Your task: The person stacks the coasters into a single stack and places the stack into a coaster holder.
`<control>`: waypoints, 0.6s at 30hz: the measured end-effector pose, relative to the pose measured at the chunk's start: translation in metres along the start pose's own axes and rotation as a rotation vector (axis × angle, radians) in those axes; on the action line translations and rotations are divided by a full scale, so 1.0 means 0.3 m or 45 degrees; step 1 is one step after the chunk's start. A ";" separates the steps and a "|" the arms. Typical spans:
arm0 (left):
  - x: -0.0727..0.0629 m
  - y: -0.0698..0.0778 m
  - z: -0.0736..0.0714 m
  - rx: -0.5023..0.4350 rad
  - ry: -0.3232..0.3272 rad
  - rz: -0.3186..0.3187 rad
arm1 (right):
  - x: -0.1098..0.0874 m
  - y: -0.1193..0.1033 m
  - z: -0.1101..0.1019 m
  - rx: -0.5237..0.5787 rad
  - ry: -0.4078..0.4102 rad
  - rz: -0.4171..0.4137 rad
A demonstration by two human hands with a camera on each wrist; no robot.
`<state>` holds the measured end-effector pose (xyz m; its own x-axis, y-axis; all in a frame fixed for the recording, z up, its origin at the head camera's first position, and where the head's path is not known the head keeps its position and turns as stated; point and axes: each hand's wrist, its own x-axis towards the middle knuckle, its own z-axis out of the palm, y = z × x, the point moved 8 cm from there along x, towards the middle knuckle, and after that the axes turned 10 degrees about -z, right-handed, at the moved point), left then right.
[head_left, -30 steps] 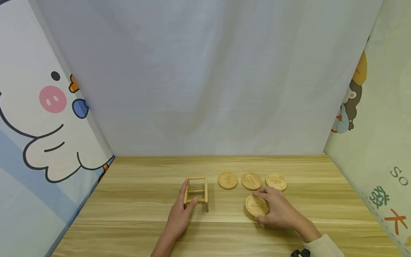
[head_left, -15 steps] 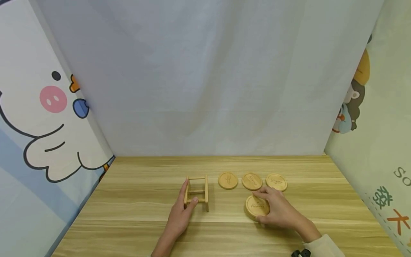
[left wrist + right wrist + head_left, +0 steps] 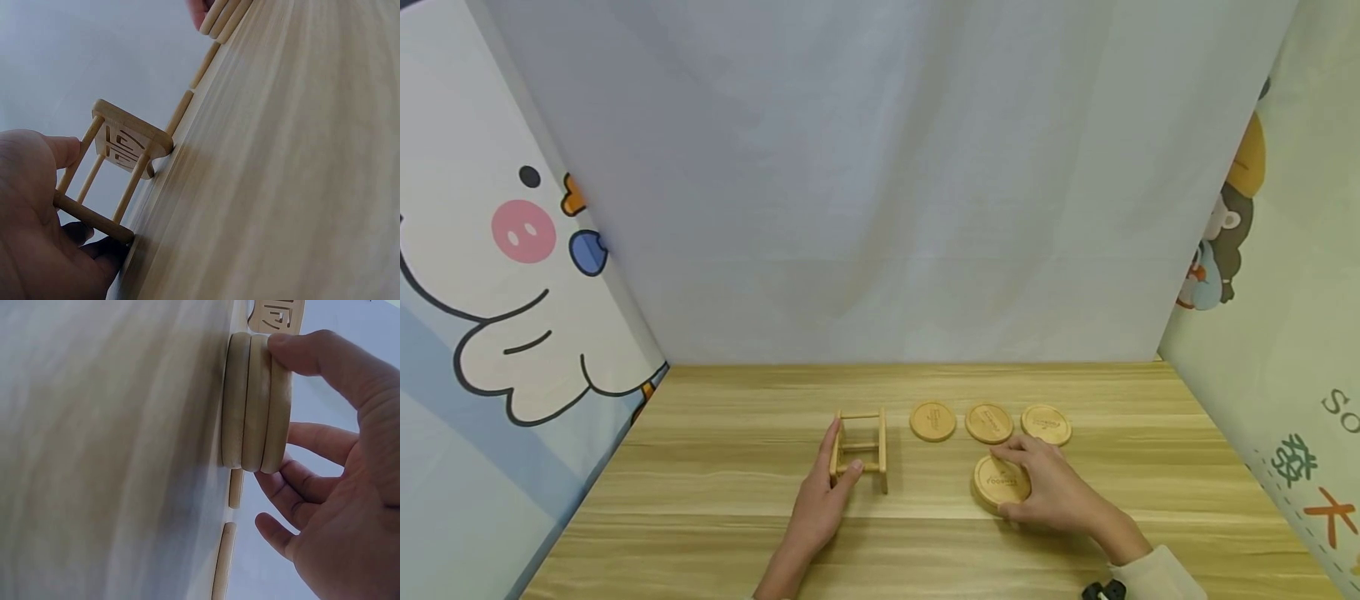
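Observation:
A small wooden coaster holder (image 3: 882,450), with cut-out side panels joined by dowels, stands on the table left of the coasters. My left hand (image 3: 817,504) grips its near left side, with the thumb against a dowel (image 3: 80,164) in the left wrist view. Right of it lies a stack of three round wooden coasters (image 3: 1000,479), with lettering on the top one. My right hand (image 3: 1056,492) pinches the edge of the top coaster (image 3: 279,419) between thumb and fingers. The coasters still lie flat against each other. Fingers on the far side are partly hidden.
Behind the stack, single coasters lie flat in a row: a left one (image 3: 932,422), a middle one (image 3: 988,423) and a right one (image 3: 1046,425). A pale curtain (image 3: 895,208) borders the wooden table (image 3: 700,467) at the back. Printed cloths hang at both sides.

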<state>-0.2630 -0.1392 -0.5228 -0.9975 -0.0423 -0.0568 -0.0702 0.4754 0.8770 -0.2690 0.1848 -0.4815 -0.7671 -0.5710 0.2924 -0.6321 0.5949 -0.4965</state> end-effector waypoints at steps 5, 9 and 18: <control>-0.001 -0.001 -0.003 -0.003 0.006 -0.005 | 0.002 -0.003 -0.001 -0.006 -0.003 -0.011; -0.002 0.002 -0.003 -0.012 0.000 -0.002 | 0.000 -0.008 -0.005 -0.020 0.000 -0.015; -0.003 0.006 -0.003 -0.021 -0.009 -0.001 | -0.003 -0.018 -0.016 -0.081 0.004 -0.012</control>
<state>-0.2623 -0.1390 -0.5207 -0.9975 -0.0367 -0.0608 -0.0708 0.4606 0.8848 -0.2656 0.1849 -0.4752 -0.7615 -0.5750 0.2991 -0.6447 0.6243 -0.4412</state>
